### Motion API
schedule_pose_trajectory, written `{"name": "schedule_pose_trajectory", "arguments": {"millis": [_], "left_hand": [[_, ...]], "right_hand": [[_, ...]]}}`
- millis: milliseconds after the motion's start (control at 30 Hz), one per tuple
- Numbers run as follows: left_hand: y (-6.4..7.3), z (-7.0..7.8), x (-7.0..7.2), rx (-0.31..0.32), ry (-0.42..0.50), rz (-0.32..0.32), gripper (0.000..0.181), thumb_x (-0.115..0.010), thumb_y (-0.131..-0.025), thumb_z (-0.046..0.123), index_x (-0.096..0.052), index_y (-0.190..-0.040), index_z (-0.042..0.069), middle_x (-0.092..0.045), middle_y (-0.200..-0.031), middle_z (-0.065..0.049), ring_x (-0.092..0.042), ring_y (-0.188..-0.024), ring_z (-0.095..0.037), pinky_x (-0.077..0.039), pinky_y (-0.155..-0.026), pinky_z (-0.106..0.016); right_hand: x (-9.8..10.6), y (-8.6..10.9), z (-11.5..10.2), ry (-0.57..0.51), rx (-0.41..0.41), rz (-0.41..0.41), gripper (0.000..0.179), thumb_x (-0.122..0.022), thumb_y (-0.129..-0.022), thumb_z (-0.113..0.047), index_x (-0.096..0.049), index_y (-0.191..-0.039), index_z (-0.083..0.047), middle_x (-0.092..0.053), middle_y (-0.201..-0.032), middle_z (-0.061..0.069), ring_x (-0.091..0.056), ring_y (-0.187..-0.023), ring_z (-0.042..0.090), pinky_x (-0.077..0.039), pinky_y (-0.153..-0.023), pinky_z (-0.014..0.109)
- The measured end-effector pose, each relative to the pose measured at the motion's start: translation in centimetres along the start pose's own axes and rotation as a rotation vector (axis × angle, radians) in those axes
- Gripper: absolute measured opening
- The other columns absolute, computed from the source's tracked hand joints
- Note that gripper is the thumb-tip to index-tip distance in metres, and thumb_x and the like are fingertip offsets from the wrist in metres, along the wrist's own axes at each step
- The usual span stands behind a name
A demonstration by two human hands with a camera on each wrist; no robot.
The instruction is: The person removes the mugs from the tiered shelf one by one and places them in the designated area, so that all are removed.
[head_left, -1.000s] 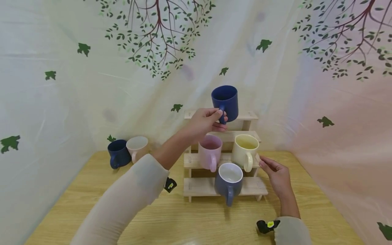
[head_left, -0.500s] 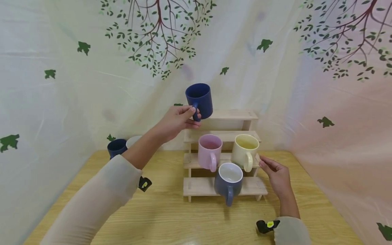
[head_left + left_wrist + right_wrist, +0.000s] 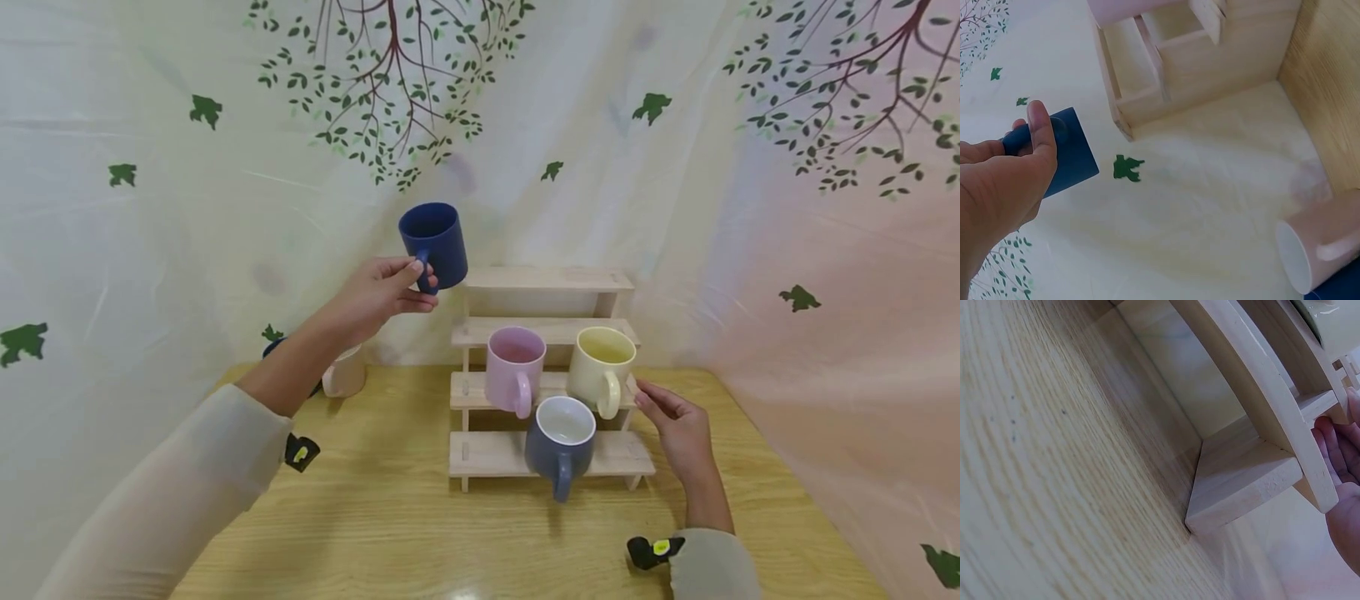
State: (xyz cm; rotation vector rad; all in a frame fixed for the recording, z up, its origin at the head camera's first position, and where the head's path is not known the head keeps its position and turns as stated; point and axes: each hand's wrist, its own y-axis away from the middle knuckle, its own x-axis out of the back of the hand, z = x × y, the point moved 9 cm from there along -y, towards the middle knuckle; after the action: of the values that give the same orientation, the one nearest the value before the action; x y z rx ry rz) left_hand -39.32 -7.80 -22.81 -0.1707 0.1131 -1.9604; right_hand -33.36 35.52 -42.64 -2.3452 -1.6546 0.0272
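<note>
My left hand (image 3: 371, 296) pinches the handle of a dark blue mug (image 3: 448, 250), held up in the air left of the top of a wooden tiered shelf (image 3: 487, 454). In the left wrist view, the thumb lies over the handle of the blue mug (image 3: 1075, 153). My right hand (image 3: 678, 429) pinches the right end of the shelf's second tier; the right wrist view shows its fingers (image 3: 1335, 450) at the wood. On that tier stand a pink mug (image 3: 506, 379) and a pale yellow mug (image 3: 588, 371). A grey-blue mug (image 3: 546, 446) with a white inside sits on the lowest tier.
Behind my left forearm, at the table's back left, stand a pale pinkish mug (image 3: 348, 375) and another dark blue mug (image 3: 272, 344), mostly hidden. The wood-grain table (image 3: 390, 500) ends against a curtain (image 3: 300, 208) printed with leaves and branches.
My left hand has carried the blue mug leftward, from in front of the shelf's top tier to beside it. The right hand has stayed at the shelf's end.
</note>
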Motion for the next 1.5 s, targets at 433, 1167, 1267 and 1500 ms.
{"name": "schedule_pose_trajectory", "arguments": {"millis": [433, 1167, 1267, 1500], "left_hand": [[2.5, -2.4, 4.0, 0.054, -0.066, 0.037, 0.037, -0.041, -0.112, 0.020, -0.049, -0.128, -0.012, -0.060, -0.113, -0.015, -0.073, -0.093, -0.015, -0.058, -0.092, -0.028], [3.8, -10.7, 6.1, 0.128, -0.131, 0.050, 0.040, -0.041, -0.112, 0.019, -0.051, -0.128, -0.016, -0.063, -0.113, -0.015, -0.072, -0.092, -0.012, -0.059, -0.091, -0.029], [3.7, -12.1, 6.2, 0.141, -0.087, 0.055, 0.038, -0.041, -0.112, 0.017, -0.050, -0.127, -0.017, -0.062, -0.111, -0.015, -0.072, -0.088, -0.011, -0.060, -0.089, -0.028], [3.9, -15.6, 6.6, 0.159, -0.014, 0.066, 0.038, -0.041, -0.112, 0.013, -0.047, -0.129, -0.021, -0.061, -0.112, -0.016, -0.071, -0.086, -0.012, -0.060, -0.088, -0.030]], "right_hand": [[-0.2, -0.4, -0.1, 0.030, 0.025, -0.009, 0.045, -0.074, -0.096, -0.024, -0.066, -0.132, 0.002, -0.074, -0.114, -0.011, -0.065, -0.099, -0.002, -0.053, -0.084, 0.010], [0.1, 0.1, -0.2, 0.019, 0.014, -0.010, 0.047, -0.075, -0.096, -0.025, -0.065, -0.132, 0.003, -0.071, -0.106, -0.022, -0.065, -0.098, -0.004, -0.053, -0.085, 0.010], [0.1, 0.1, -0.2, 0.019, 0.016, -0.011, 0.047, -0.075, -0.096, -0.026, -0.065, -0.132, 0.002, -0.071, -0.106, -0.022, -0.065, -0.098, -0.004, -0.053, -0.084, 0.010], [0.0, 0.2, -0.2, -0.001, 0.008, -0.006, 0.046, -0.076, -0.095, -0.023, -0.066, -0.132, 0.003, -0.072, -0.107, -0.021, -0.066, -0.098, -0.003, -0.053, -0.085, 0.010]]}}
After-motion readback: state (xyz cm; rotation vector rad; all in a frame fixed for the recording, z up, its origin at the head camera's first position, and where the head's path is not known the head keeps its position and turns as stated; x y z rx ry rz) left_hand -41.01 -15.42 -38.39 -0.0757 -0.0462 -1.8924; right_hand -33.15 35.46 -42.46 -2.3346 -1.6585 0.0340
